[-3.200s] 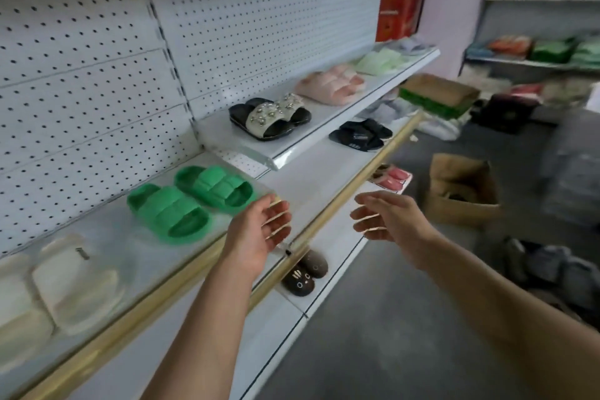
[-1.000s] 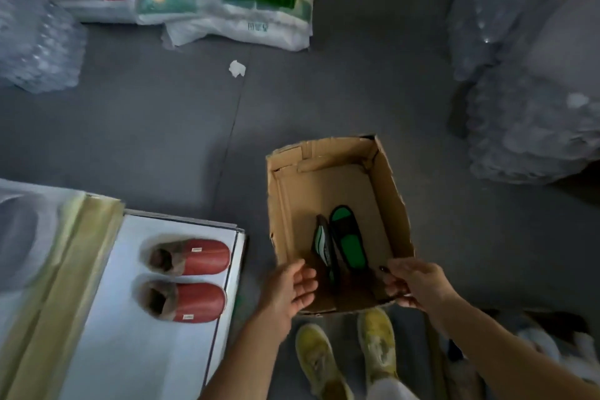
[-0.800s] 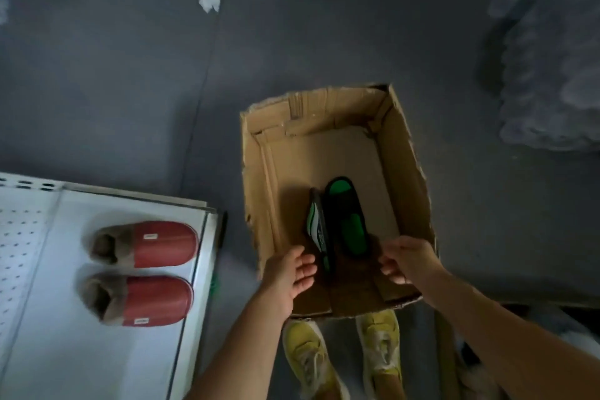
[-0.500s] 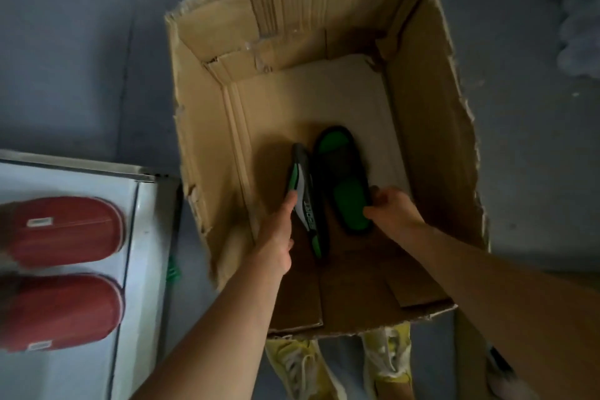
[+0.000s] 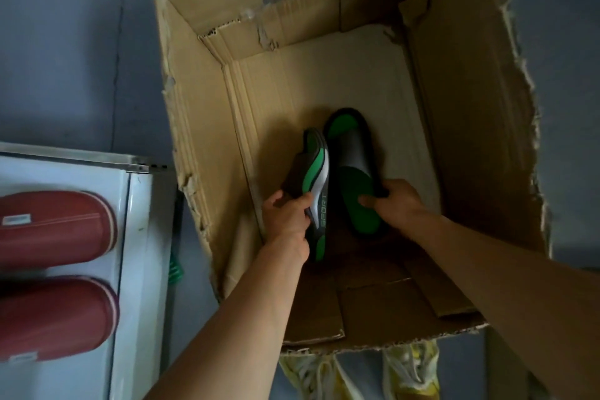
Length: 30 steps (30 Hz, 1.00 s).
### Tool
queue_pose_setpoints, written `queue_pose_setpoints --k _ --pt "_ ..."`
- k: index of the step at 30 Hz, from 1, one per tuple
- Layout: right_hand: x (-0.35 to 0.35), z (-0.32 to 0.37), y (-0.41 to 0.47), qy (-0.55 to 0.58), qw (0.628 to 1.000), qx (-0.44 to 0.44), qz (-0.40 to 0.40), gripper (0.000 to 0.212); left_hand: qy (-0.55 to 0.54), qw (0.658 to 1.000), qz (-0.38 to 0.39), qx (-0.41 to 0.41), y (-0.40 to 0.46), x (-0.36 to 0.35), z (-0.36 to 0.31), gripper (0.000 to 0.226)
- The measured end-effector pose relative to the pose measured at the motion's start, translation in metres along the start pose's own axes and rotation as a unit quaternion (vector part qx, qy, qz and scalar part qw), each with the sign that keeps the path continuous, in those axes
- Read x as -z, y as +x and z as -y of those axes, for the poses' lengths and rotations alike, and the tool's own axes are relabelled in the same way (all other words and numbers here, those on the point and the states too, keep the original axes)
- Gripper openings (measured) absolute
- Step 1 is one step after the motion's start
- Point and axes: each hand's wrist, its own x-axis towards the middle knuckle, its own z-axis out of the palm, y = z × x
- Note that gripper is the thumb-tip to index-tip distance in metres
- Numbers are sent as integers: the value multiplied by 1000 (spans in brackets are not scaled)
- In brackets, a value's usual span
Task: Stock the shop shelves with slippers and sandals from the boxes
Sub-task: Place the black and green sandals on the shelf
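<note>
Slippers (image 5: 352, 169) feel light, stiffish; my left hand (image 5: 285, 214) clamps one's edge, my right hand (image 5: 394, 201) pinches the other's heel.

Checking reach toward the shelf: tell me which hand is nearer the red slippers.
Left. The left hand grips a sandal in the box, on the side toward the red slippers; the right hand is farther right.

- Beyond the fingertips of both hands, the bare floor of the cardboard box (image 5: 324, 81) lies open up to its far wall.
- Left of the left hand's fingers (image 5: 282, 204), the box's side wall stands near.
- Right of the right hand's fingers (image 5: 389, 196), open floor runs to the tall, ragged right wall.
</note>
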Motion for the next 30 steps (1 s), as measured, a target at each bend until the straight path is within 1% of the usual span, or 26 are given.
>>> queue_pose_setpoints --k 2,4,5,7,9,10,12,13,14,15,16,17,19,20,22,24,25,26,27,28,30 --pt "7 10 -25 115 993 15 7 56 15 999 -22 -25 -10 5 -4 50" --pt "17 20 -52 229 973 18 33 40 52 996 -36 -56 -23 11 -9 35" --pt "22 23 -65 276 960 13 49 34 69 995 -35 -69 -30 14 -11 31" --pt "31 30 -88 330 941 14 79 28 67 994 1 -84 -49 16 -18 21" --pt "39 37 -110 329 937 38 107 26 48 993 65 -89 -71 19 -27 10" --pt "41 41 -120 324 937 53 118 25 52 990 91 -97 -81 21 -31 14" --pt "45 49 -139 308 939 73 137 25 71 979 146 -120 -102 26 -38 43" --pt "46 55 -150 294 942 79 140 29 87 973 166 -132 -111 29 -41 56" --pt "46 60 -159 279 946 90 141 36 104 967 183 -141 -121 30 -44 65" --pt "47 66 -168 256 951 99 141 41 120 961 199 -149 -129 32 -47 67" --pt "48 71 -177 243 952 114 145 40 129 956 210 -159 -137 33 -50 63" --pt "50 79 -188 225 955 128 146 35 130 953 212 -170 -146 34 -54 53" --pt "57 91 -208 202 957 146 148 26 124 958 192 -177 -163 36 -64 29" --pt "59 95 -218 203 957 150 140 29 127 961 175 -172 -171 37 -68 21" --pt "63 104 -239 221 958 156 100 49 132 969 139 -157 -191 40 -77 14" --pt "66 111 -255 256 957 132 41 76 120 974 122 -145 -209 45 -86 16" --pt "68 111 -259 259 958 118 22 80 111 976 121 -140 -217 48 -90 17" --pt "69 111 -262 252 962 106 22 67 99 978 125 -132 -225 51 -93 18" --pt "70 109 -263 245 965 84 40 46 83 981 132 -119 -232 53 -96 20" --pt "70 109 -268 242 966 55 76 32 69 982 140 -106 -239 55 -98 22" --pt "72 111 -280 267 953 19 144 27 53 982 153 -96 -251 58 -103 31"
